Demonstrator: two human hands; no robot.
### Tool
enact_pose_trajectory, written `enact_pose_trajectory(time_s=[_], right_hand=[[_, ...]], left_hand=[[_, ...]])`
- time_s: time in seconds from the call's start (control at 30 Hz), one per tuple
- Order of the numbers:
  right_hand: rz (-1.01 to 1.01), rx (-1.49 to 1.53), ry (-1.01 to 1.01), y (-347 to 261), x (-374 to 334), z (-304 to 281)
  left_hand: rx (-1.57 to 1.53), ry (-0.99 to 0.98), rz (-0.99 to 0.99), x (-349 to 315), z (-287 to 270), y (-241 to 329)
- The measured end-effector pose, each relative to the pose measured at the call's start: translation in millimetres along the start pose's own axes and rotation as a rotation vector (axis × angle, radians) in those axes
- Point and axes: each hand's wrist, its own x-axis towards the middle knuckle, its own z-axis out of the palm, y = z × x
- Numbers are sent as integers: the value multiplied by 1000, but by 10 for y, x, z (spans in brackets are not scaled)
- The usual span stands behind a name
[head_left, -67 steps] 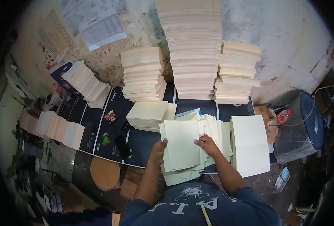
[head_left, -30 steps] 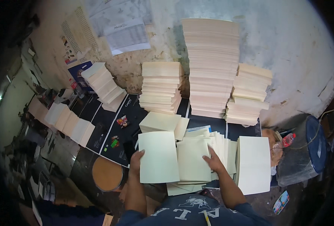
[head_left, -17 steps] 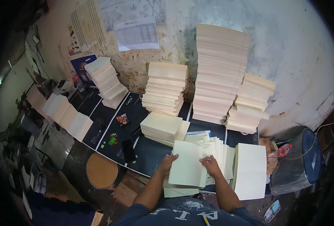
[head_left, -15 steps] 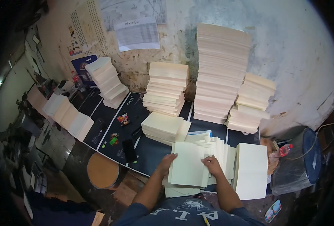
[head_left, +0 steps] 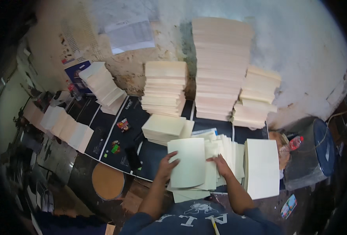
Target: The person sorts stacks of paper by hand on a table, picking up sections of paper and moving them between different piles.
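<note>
My left hand (head_left: 167,166) grips the left side of a cream paper sheet (head_left: 188,162), thumb and fingers at its edge; whether it is one sheet or several cannot be told. My right hand (head_left: 222,166) is just right of it, fingers apart, the tips touching the edges of a fanned row of loose paper sheets (head_left: 230,156). These sheets overlap and lean to the right. More pale green sheets (head_left: 191,195) lie under the held one, near my shirt.
A thick paper stack (head_left: 261,168) is on the right, a lower paper pile (head_left: 163,128) just beyond my hands. A tall paper stack (head_left: 222,70) rises against the wall among others. A phone (head_left: 133,158) lies on the dark table; a stool (head_left: 108,180) and a blue drum (head_left: 323,147) flank it.
The held sheet has shifted left with my left hand, baring more of the fanned sheets. My right hand has come off its right edge, its fingers loosening. The whole view has shifted slightly.
</note>
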Motion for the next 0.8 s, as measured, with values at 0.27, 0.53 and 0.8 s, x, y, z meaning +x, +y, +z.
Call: enact_pose_trajectory(time_s=[0.27, 0.53, 0.8], right_hand=[[80, -73, 46, -264, -73, 48], [198, -153, 53, -291, -61, 139], [169, -72, 69, -110, -58, 32]], left_hand=[[219, 4, 17, 81, 200, 79], [171, -8, 142, 158, 150, -328], [-20, -8, 263, -223, -521, 510]])
